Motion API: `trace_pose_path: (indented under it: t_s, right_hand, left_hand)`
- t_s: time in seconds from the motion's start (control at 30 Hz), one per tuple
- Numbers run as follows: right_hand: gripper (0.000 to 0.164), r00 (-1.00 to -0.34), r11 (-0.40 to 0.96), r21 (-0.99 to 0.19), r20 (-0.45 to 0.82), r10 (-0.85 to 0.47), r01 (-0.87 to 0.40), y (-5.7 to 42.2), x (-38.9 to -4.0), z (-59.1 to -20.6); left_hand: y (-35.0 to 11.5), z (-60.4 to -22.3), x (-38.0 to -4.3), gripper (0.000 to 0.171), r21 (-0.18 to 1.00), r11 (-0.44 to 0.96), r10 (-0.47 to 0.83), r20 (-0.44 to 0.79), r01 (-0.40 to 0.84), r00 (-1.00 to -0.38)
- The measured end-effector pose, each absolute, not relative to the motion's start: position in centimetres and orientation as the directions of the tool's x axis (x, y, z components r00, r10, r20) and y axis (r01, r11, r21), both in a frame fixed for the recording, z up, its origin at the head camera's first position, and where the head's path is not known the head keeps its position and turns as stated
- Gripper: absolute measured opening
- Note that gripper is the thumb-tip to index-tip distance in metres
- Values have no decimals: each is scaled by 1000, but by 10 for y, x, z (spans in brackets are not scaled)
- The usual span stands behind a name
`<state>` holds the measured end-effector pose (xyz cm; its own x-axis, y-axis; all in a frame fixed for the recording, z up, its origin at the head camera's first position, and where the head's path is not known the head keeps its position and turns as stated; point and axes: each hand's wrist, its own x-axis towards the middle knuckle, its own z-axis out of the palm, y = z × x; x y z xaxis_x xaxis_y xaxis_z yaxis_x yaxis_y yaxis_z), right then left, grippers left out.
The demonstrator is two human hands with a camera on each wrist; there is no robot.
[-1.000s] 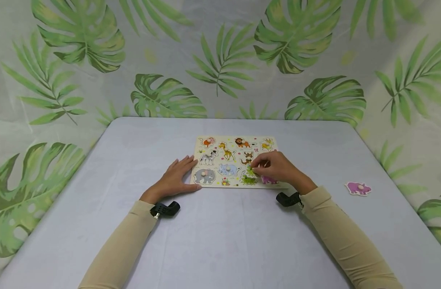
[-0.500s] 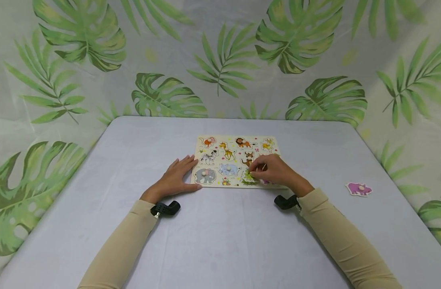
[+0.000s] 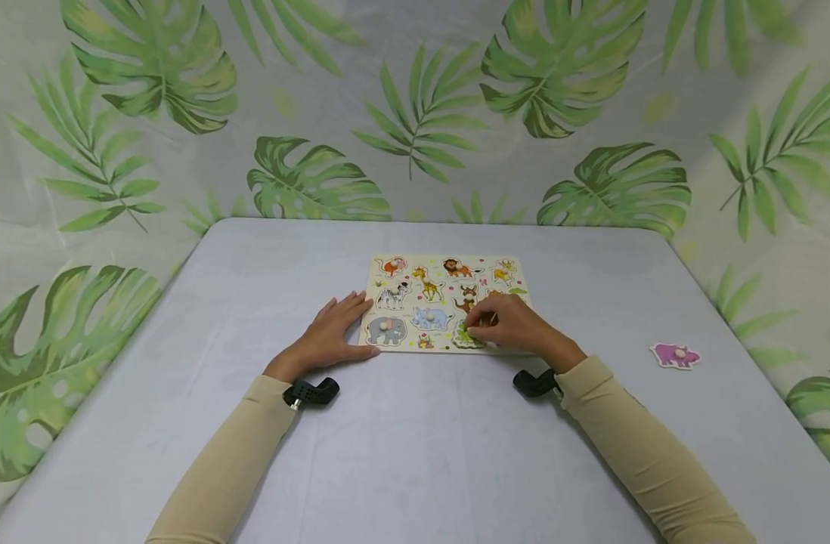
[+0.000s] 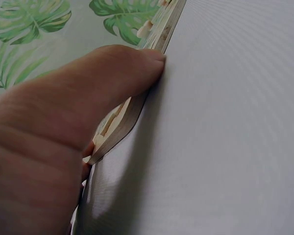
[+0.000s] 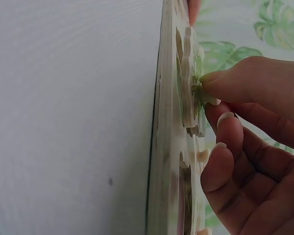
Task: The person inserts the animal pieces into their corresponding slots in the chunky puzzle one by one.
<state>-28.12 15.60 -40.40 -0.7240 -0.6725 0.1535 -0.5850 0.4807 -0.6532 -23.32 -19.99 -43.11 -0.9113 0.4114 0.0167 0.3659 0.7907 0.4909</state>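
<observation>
A wooden animal puzzle board (image 3: pixel 449 284) lies flat on the table, knobbed pieces in several of its recesses. At its near left corner rests my left hand (image 3: pixel 329 335), fingers extended along the side edge and thumb (image 4: pixel 137 66) against the front edge. My right hand (image 3: pixel 513 325) pinches a green animal puzzle piece (image 3: pixel 466 334) by its knob, over the board's front right part. In the right wrist view this piece (image 5: pixel 188 83) stands slightly proud of the board face. My right hand hides part of the board's right side.
A purple hippo-shaped puzzle piece (image 3: pixel 675 355) with a knob lies apart on the table to the right. White cloth covers the table (image 3: pixel 401 438). Behind it hangs a leaf-patterned curtain (image 3: pixel 415 113).
My right hand has moved slightly left and toward me with the green puzzle piece, lowering it onto the matching green picture. My left hand has stayed at the board's corner.
</observation>
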Motion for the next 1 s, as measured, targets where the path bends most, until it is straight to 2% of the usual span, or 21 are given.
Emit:
trace_pose_path:
  t_s: [0.37, 1.0]
  right_hand:
    - [5, -715, 493, -625, 154, -682, -605, 153, -279, -404]
    - [5, -736, 541, -607, 111, -668, -582, 152, -281, -408]
  left_hand:
    - [-200, -431, -233, 94, 491, 789, 413, 19, 368, -911]
    - [-200, -430, -232, 94, 496, 786, 414, 21, 370, -910]
